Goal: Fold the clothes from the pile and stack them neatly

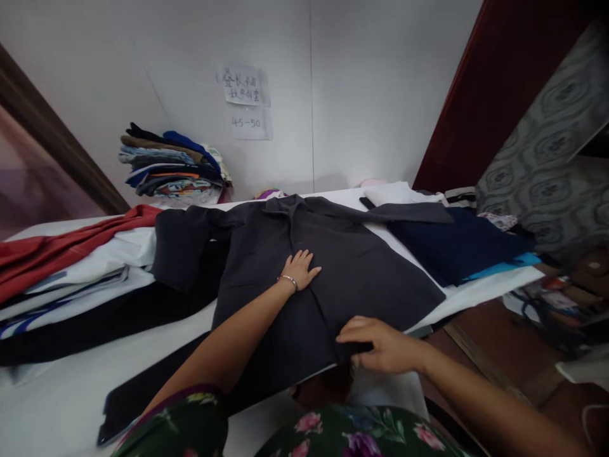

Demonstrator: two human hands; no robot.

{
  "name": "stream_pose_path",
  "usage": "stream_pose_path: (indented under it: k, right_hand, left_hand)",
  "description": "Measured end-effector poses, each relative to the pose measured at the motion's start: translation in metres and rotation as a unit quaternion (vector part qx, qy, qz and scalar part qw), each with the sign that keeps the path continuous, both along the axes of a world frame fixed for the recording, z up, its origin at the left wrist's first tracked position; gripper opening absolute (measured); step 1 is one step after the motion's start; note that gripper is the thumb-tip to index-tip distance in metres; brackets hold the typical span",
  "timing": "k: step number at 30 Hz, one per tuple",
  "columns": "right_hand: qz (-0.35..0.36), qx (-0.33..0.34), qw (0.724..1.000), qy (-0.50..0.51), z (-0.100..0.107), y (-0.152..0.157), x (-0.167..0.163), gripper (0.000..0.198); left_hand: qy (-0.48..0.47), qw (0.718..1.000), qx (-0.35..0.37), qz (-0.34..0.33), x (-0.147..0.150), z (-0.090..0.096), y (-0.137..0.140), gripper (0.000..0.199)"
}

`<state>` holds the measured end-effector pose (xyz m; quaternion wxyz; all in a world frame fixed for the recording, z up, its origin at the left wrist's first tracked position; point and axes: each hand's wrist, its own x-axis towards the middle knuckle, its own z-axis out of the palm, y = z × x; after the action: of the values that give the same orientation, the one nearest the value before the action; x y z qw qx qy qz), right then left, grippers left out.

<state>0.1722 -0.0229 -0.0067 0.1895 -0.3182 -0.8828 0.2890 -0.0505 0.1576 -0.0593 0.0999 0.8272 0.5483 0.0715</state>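
A dark grey jacket (380, 266) lies spread front side up, its collar towards the wall. One sleeve stretches out to the right, and the other lies bunched at the left. My left hand (299, 270), with a bracelet at the wrist, rests flat on the jacket's middle near the front opening, fingers spread. At the jacket's lower hem, my right hand (375, 343) grips the edge of the cloth between its fingers and thumb. The thumb side is partly shaded.
A tall stack of folded clothes (171, 165) stands at the back left. Red and white garments (71, 247) lie at the left, navy clothes (457, 247) at the right. A black flat item (128, 400) lies near the front left. Paper notes (245, 86) hang on the wall.
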Motion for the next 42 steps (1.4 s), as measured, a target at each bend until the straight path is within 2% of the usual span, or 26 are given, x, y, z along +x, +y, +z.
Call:
stream_pose_path:
  k: [2,3,5,6,8,9,11,13,19,22,24,26,29,32,33,35,38,40,42]
  right_hand:
    - [-0.075,0.035,0.996,0.039,0.003,0.023,0.03,0.032]
    - [-0.156,0.067,0.985,0.036,0.003,0.037,0.049,0.03]
    - [-0.314,0.12,0.941,-0.034,-0.001,0.069,0.088,0.032]
    - [-0.382,0.125,0.911,-0.095,-0.005,0.085,0.106,0.034]
    - [-0.476,0.063,0.853,-0.206,-0.013,0.11,0.136,0.04]
    - [-0.496,0.027,0.833,-0.243,-0.017,0.119,0.146,0.043]
    - [-0.506,-0.023,0.814,-0.283,-0.025,0.128,0.158,0.044]
    - [-0.5,-0.031,0.814,-0.293,-0.033,0.128,0.162,0.041]
    - [-0.5,-0.003,0.802,-0.327,-0.046,0.116,0.165,0.038]
    - [-0.474,0.046,0.818,-0.322,-0.042,0.13,0.168,0.034]
    - [-0.47,0.072,0.844,-0.248,-0.036,0.15,0.167,0.035]
    - [-0.488,0.051,0.861,-0.137,-0.03,0.178,0.161,0.043]
    - [-0.5,-0.005,0.866,-0.009,-0.026,0.226,0.144,0.06]
    - [-0.499,-0.07,0.863,0.039,-0.029,0.273,0.124,0.084]
    - [-0.506,-0.094,0.856,0.053,-0.03,0.288,0.119,0.086]
    - [-0.527,-0.116,0.838,0.082,-0.031,0.318,0.115,0.075]
    - [-0.548,-0.072,0.824,0.121,-0.028,0.359,0.122,0.05]
    - [-0.558,-0.036,0.818,0.135,-0.026,0.381,0.129,0.049]
    - [-0.559,-0.013,0.816,0.146,-0.028,0.396,0.134,0.058]
  left_hand:
    - [0.0,1.0,0.009,-0.001,-0.001,-0.002,0.002,0.063]
    - [0.0,1.0,0.012,-0.002,-0.002,-0.002,0.002,0.063]
    - [0.003,1.0,0.016,-0.003,-0.002,-0.001,0.003,0.064]
    - [0.005,1.0,0.018,-0.003,-0.002,-0.001,0.003,0.064]
    - [0.012,1.0,0.02,-0.003,-0.002,0.0,0.002,0.065]
    - [0.016,1.0,0.02,-0.002,-0.002,0.0,0.001,0.066]
    - [0.023,1.0,0.017,0.003,-0.002,0.001,0.001,0.067]
    - [0.029,0.999,0.014,0.018,-0.002,0.001,0.0,0.069]
    - [0.031,0.999,0.022,0.039,-0.004,0.001,-0.004,0.073]
    - [0.028,0.998,0.022,0.042,-0.004,0.0,-0.004,0.072]
    - [0.023,0.998,0.025,0.043,-0.004,-0.001,-0.004,0.071]
    - [0.017,0.998,0.028,0.045,-0.005,-0.001,-0.004,0.07]
    - [0.009,0.999,0.028,0.045,-0.006,-0.001,-0.004,0.069]
    - [0.002,0.999,0.026,0.043,-0.007,0.0,-0.006,0.068]
    - [0.0,0.999,0.025,0.044,-0.008,0.0,-0.006,0.068]
    - [-0.002,0.999,0.021,0.045,-0.008,0.001,-0.007,0.068]
    - [-0.004,0.999,0.016,0.044,-0.009,0.001,-0.007,0.068]
    - [-0.008,0.999,0.016,0.04,-0.009,0.001,-0.007,0.068]
    - [-0.011,0.999,0.013,0.037,-0.009,0.001,-0.007,0.068]
